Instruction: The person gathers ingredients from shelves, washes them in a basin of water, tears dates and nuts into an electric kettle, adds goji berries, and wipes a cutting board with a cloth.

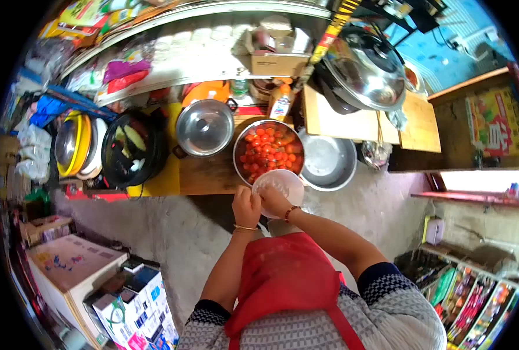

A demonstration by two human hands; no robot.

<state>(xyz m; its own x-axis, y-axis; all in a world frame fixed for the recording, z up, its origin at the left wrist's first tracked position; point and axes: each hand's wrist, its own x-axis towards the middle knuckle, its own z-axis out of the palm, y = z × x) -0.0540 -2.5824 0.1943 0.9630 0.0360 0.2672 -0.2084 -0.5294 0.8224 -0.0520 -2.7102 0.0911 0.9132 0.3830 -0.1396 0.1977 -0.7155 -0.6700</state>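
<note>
A metal bowl point(236, 158) full of small red tomatoes point(268, 149) stands at the front edge of the wooden counter. Just in front of it is a pale, translucent round bowl point(293, 188). My left hand point(246, 205) is at this bowl's left rim with its fingers closed; what they hold is too small to make out. My right hand point(274, 201) reaches over the pale bowl, fingers bent down and partly hidden. The two hands are close together. To the right of the tomatoes sits an empty metal basin point(328, 162).
A lidded pot point(204, 127) and a black pan point(132, 149) with green pieces stand to the left. Behind the tomatoes is a bottle point(280, 102). A large steel-lidded cooker point(367, 70) and cutting boards point(420, 121) are at the right. A cardboard box point(278, 63) sits on the shelf.
</note>
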